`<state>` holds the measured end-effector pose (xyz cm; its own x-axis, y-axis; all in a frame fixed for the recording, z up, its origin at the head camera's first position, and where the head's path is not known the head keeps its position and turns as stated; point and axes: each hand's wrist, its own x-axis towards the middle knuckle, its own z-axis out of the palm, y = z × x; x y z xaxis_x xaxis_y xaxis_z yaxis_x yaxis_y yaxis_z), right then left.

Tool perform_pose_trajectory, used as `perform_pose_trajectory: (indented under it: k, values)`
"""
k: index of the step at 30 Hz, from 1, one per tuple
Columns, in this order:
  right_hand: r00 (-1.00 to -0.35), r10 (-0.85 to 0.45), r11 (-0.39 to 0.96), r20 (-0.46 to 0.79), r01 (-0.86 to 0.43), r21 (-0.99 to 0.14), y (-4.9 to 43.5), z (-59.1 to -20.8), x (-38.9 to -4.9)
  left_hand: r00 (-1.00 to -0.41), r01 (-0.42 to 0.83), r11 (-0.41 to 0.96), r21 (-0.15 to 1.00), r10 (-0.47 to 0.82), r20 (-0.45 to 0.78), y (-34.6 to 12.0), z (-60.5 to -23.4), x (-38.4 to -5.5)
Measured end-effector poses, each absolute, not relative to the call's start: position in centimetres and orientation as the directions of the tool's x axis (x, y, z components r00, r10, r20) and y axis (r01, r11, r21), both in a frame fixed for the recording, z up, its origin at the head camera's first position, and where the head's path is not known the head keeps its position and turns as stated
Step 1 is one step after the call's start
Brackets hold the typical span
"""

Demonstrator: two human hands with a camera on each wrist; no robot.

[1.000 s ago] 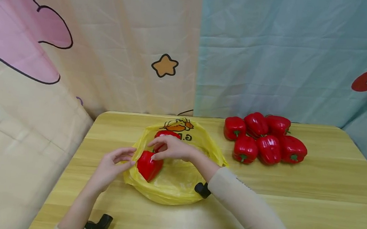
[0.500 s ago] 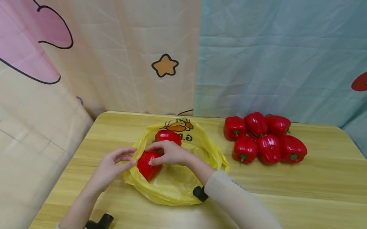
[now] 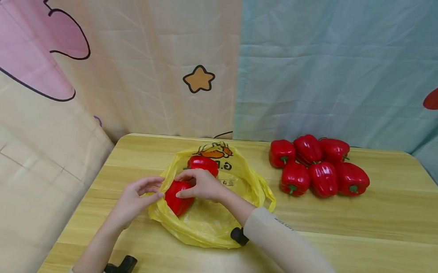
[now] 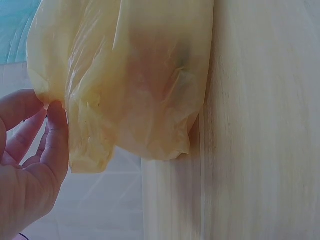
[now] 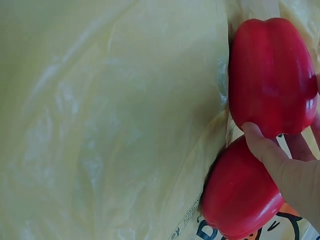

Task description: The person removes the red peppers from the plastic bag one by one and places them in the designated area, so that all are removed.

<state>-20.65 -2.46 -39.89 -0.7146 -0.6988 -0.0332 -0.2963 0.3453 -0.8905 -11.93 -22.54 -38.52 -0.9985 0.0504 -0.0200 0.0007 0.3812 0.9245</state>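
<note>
A yellow plastic bag [image 3: 209, 231] lies with its mouth wide, and two red bell peppers are inside it. My left hand [image 3: 135, 199] pinches the bag's left rim between thumb and fingertips; the left wrist view shows the same hand [image 4: 37, 160] at the thin plastic [image 4: 160, 115]. Reaching into the bag, my right hand [image 3: 205, 185] grips the nearer bell pepper [image 3: 177, 202] around its top end. In the right wrist view the thumb lies along this pepper [image 5: 270, 75], with the other fingers partly hidden. Behind it rests the second bell pepper [image 3: 205, 164], against the printed back wall.
Several more red bell peppers [image 3: 296, 179] sit grouped at the back right of the wooden table [image 3: 349, 266]. A patterned curtain [image 3: 314, 66] hangs right behind the table's back edge. A bag handle [image 3: 270, 194] sticks out on the right, beside my right forearm.
My right hand has come slightly nearer, from beside the far pepper onto the near one, and now grips it. The far pepper shows more fully. My left hand stays at the rim.
</note>
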Motion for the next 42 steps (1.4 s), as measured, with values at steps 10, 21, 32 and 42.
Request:
perform_pose_trajectory:
  k: [10,21,32,42]
  values:
    - [-0.718,-0.687,0.364,-0.113,-0.205,-0.909,-2.4,-39.8,-20.5,-0.998,-0.001,0.377,0.926,0.052,-0.022,-22.6,-38.5,-11.9]
    - [-0.663,-0.734,0.355,-0.15,-0.186,-0.916,-2.0,-39.8,-20.6,-0.999,-0.004,0.373,0.928,0.047,-0.024,-22.4,-38.7,-12.2]
    - [-0.656,-0.741,0.371,-0.145,-0.22,-0.902,-2.2,-40.1,-20.1,-0.999,-0.016,0.394,0.919,0.034,-0.032,-22.4,-38.7,-11.9]
    - [-0.652,-0.749,0.365,-0.116,-0.26,-0.894,-1.6,-39.0,-20.3,-0.999,-0.015,0.391,0.92,0.032,-0.03,-22.5,-38.7,-11.9]
